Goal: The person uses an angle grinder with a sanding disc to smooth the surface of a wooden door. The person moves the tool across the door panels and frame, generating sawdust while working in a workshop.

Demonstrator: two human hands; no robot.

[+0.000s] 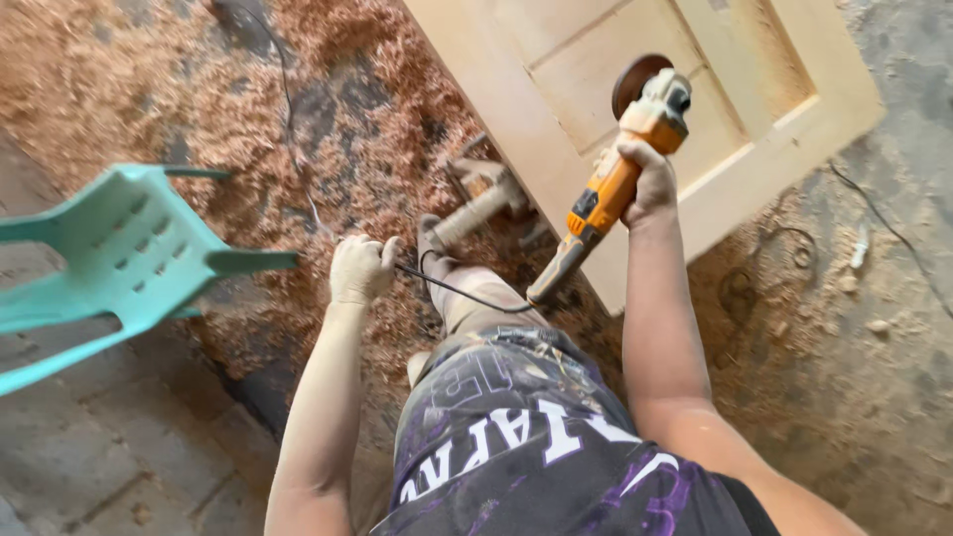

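While a teal plastic chair [119, 258] lies tipped at the far left, its legs pointing right over the paved floor [109, 467], wood shavings [328, 109] cover the ground beside it. Next comes the left hand [361, 268], dusted pale, its grip pressed together around the black cord [457, 292] and lifting it clear of the knee. That cord is thin and limp, so it will sag and trail wherever it is not held. It runs right to the tail of the grinder [615, 179], an orange and cream tool with a dark disc [635, 81] at its head. The right hand [650, 179] has its grip wrapped tight about the body just behind the head, holding the tool in the air over the edge of the door [655, 109] (a pale, unfinished panelled one, lying flat above the floor). Judging by its build, the grinder is stiff and fairly heavy toward the head, so the orange body is the place to hold it, well back from the disc. Below the door's edge stands a shaving-covered block [481, 199], its kind unclear. Bare dusty concrete [864, 377] fills the right.
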